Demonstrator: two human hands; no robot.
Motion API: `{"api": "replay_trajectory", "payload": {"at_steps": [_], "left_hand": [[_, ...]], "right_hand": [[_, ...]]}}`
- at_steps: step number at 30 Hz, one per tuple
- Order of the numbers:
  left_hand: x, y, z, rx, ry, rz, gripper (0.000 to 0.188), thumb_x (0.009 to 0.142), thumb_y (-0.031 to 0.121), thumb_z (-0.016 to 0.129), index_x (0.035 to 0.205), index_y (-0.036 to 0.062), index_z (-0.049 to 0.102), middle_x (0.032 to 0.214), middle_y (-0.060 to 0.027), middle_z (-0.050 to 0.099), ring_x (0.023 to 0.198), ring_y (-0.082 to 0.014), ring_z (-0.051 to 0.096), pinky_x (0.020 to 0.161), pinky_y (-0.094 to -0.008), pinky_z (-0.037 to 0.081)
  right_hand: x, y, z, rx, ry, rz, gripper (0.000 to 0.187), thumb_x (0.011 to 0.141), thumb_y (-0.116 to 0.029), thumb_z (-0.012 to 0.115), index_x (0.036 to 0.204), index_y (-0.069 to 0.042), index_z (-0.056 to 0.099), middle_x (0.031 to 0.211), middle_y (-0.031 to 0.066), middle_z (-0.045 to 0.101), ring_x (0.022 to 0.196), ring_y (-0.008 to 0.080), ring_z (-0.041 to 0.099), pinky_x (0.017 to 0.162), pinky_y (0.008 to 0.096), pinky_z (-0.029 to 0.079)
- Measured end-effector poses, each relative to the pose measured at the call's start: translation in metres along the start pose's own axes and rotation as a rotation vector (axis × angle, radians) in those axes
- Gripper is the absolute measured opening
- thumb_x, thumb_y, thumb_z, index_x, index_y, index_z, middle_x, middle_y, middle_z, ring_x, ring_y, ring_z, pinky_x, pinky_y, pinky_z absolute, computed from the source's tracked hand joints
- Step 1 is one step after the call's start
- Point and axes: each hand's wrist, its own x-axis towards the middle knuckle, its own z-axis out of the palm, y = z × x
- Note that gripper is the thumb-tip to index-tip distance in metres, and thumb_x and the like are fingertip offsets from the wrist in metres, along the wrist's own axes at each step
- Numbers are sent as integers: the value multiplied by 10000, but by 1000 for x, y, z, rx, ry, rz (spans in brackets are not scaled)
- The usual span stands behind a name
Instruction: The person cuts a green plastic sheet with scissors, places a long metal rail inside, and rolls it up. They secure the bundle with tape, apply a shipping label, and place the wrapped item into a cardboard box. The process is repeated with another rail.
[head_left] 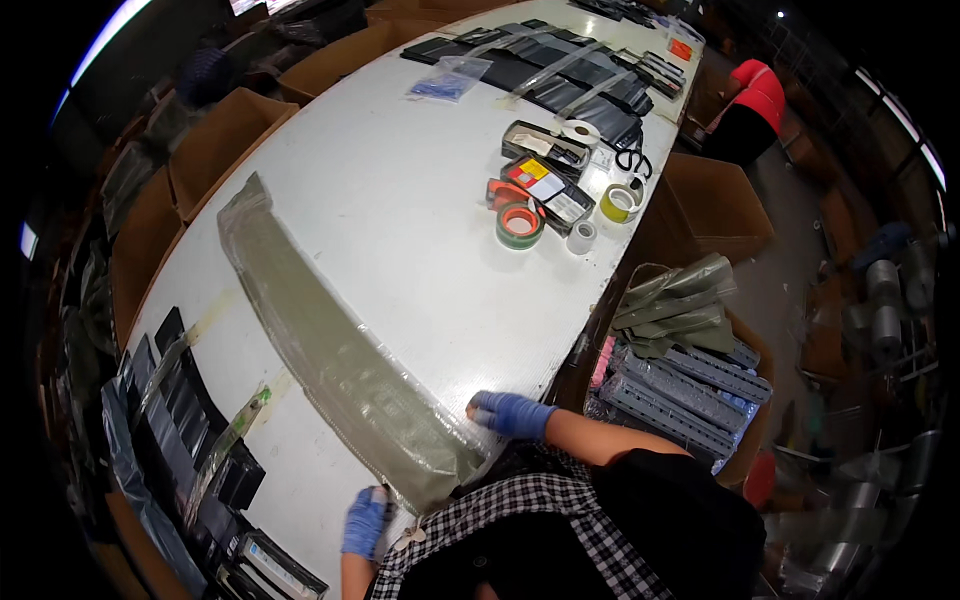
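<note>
A long olive-green plastic bag (340, 360) lies flat across the white table, its near end against my body. My left hand (366, 522), in a blue fingertip-free glove, is beside the bag's near left corner. Its fingers are blurred and partly turned away, so their grip cannot be made out. On the other side, my right hand (510, 413), gloved the same way, rests low over the table next to the bag's right edge. Its fingers are extended and nothing shows in them.
Tape rolls (520, 225), scissors (633, 162) and black trays (546, 147) sit at the right edge. Dark flat packages (560, 75) cover the far end; more packages (185, 420) lie left. A carton of bubble-wrapped grey parts (665, 400) stands right. Beyond is a person in red (757, 95).
</note>
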Motion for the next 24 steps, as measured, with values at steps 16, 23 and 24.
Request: {"api": "replay_trajectory", "payload": {"at_steps": [16, 23, 24], "left_hand": [[135, 353, 246, 855, -166, 1206, 330, 802, 144, 707, 1103, 52, 608, 1104, -166, 625, 1028, -354, 586, 894, -436, 490], [240, 426, 368, 1050, -114, 1491, 474, 733, 207, 708, 1171, 53, 612, 1207, -143, 595, 1099, -355, 546, 974, -439, 441], [248, 425, 376, 1119, -88, 1480, 474, 729, 227, 707, 1160, 52, 621, 1207, -143, 595, 1114, -354, 537, 983, -446, 433]], "right_hand": [[90, 90, -403, -1175, 278, -25, 109, 791, -222, 655, 831, -145, 722, 900, 88, 660, 902, 276, 625, 754, 394, 491], [127, 87, -403, -1301, 27, 7, 127, 810, -198, 632, 871, -211, 742, 871, 28, 695, 915, 218, 655, 787, 372, 457], [129, 87, -404, -1301, 10, 16, 130, 814, -197, 627, 872, -214, 742, 874, 28, 695, 918, 214, 655, 796, 379, 453]]}}
